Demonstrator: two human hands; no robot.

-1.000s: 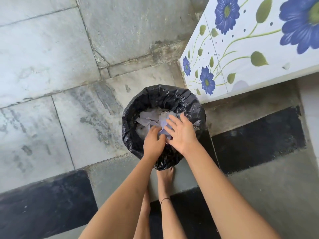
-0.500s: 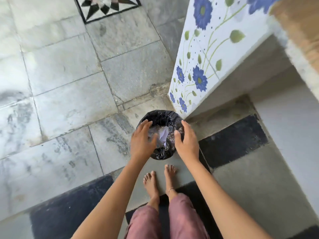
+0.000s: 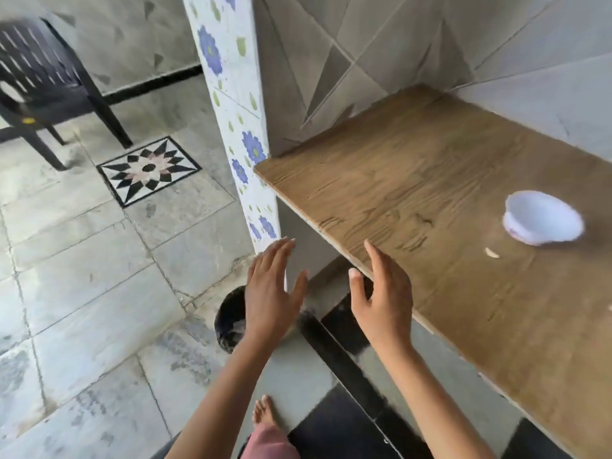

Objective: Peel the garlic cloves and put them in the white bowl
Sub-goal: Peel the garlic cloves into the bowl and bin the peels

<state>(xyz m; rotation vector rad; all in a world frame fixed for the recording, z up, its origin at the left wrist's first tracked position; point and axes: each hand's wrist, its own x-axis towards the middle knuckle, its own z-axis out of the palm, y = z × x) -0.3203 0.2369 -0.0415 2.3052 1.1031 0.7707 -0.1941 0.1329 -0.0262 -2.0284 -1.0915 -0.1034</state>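
A grey stone floor fills the left of the view, with a star inlay and a dark chair at the far left. To the right, a wooden counter runs along a tiled wall and butts against a flowered pillar at its far left corner.

Both hands hang in the air, empty, fingers spread and relaxed. The left hand is over a bin lined with a black bag, which stands on the floor at the foot of the pillar. It probably sits there so that skins can be dropped close to the work. The right hand is at the counter's near edge, its thumb in front of that edge.

The bowl stands upright on the counter to the right, well apart from both hands and well in from the edge. It is blurred, so I cannot tell whether any cloves are in it. A pale sliver lies on the wood just near and left of the bowl. Whether it is a clove or a scrap of skin I cannot tell.

With nothing held, I judge this to be a pause between steps, and any garlic left would have to be found on the counter. The wood between the right hand and the bowl offers a free reach. The near edge slants from the pillar toward the near right, so the right hand only has to rise over it. The pillar closes off the left.
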